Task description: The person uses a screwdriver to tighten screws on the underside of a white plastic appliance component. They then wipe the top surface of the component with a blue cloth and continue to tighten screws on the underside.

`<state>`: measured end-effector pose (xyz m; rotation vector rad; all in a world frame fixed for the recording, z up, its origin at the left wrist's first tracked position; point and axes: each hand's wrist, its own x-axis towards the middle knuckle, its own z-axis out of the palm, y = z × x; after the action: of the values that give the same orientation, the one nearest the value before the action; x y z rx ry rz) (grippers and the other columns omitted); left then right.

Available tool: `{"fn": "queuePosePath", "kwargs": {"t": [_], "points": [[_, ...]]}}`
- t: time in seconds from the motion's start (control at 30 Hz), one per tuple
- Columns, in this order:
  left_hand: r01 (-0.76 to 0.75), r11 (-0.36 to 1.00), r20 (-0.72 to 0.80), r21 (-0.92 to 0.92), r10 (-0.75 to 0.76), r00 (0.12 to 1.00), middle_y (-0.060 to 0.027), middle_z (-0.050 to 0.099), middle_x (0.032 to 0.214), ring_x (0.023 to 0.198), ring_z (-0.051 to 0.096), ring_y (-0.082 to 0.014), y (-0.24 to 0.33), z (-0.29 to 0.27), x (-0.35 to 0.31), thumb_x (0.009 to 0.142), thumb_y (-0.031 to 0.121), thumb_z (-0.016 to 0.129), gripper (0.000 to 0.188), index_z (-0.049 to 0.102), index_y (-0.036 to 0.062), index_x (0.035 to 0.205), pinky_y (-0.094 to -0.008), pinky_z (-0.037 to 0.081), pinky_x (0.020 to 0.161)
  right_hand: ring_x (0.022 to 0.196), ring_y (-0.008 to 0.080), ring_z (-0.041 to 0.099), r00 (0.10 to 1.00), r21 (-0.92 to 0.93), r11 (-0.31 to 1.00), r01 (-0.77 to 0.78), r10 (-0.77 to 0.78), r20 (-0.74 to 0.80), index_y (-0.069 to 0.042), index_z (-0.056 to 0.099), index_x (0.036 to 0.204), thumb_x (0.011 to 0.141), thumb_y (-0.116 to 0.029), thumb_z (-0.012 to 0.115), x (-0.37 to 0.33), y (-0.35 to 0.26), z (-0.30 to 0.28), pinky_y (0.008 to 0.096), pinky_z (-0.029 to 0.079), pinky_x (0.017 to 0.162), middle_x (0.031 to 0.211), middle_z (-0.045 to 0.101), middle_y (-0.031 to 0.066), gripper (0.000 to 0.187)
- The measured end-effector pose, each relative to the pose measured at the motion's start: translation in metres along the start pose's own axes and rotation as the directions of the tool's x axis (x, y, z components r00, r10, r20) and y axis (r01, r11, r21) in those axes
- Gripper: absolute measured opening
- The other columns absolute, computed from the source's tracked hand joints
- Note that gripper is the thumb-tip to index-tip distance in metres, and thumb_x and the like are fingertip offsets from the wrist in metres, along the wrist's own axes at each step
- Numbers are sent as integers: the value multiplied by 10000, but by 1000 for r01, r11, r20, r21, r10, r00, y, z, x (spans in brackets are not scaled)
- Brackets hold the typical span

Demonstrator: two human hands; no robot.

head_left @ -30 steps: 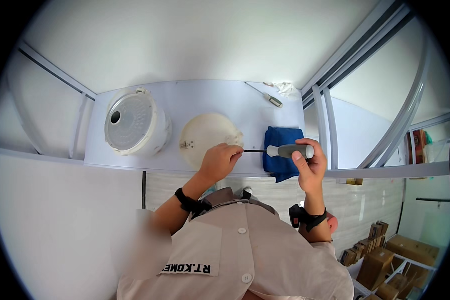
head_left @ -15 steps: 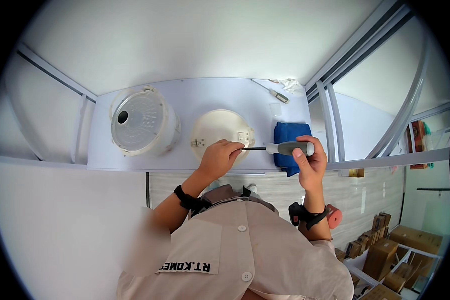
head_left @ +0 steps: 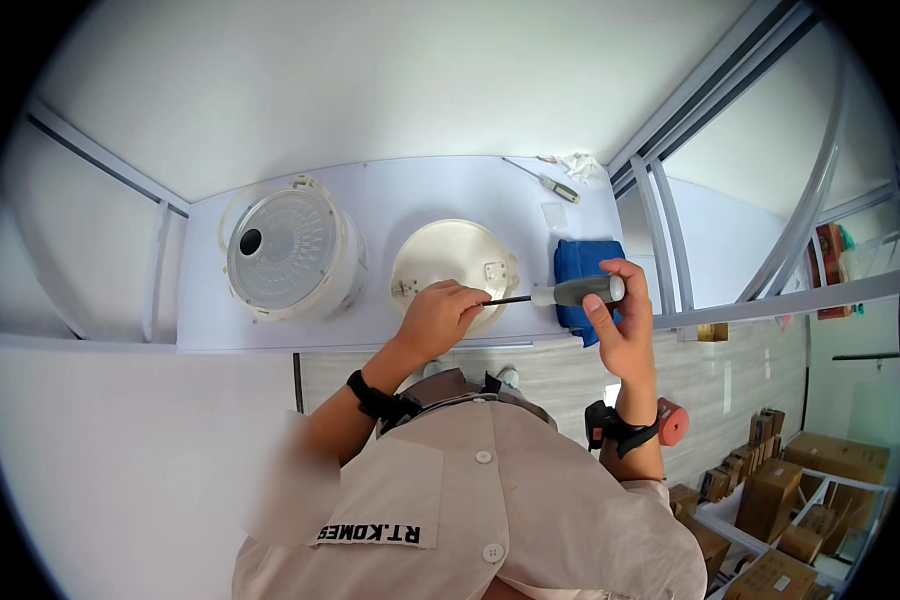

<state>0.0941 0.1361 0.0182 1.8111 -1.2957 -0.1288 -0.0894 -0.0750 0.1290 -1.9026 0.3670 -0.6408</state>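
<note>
My right hand (head_left: 626,318) is closed round the grey handle of a screwdriver (head_left: 574,292), whose dark shaft points left. At the shaft's tip, the fingers of my left hand (head_left: 438,318) are pinched together. Whatever sits between them is too small or hidden to make out. Both hands are over the near side of a round cream lid-like part (head_left: 448,250) with small fittings at its left and right edges. That part rests on the white table (head_left: 380,190), partly covered by my left hand.
A white round appliance (head_left: 290,250) with a dark round opening stands on the left. A folded blue cloth (head_left: 588,258) lies by my right hand. Farther back are a second screwdriver (head_left: 555,186), a small clear packet (head_left: 554,217) and crumpled tissue (head_left: 578,168). Frame bars (head_left: 660,230) rise at right.
The view has shifted slightly, so the table things sit a little differently in the picture. Both hands keep their hold, and the screwdriver stays at the left fingertips.
</note>
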Motion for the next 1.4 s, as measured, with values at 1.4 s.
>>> {"fn": "queuePosePath", "kwargs": {"t": [1.4], "points": [[83, 978, -35, 192, -78, 996, -19, 722, 975, 948, 681, -275, -63, 59, 35, 812, 195, 829, 162, 793, 131, 956, -430, 522, 875, 762, 403, 697, 979, -459, 881, 117, -23, 204, -75, 599, 1162, 889, -177, 830, -1, 18, 28, 440, 542, 644, 979, 722, 170, 372]]}}
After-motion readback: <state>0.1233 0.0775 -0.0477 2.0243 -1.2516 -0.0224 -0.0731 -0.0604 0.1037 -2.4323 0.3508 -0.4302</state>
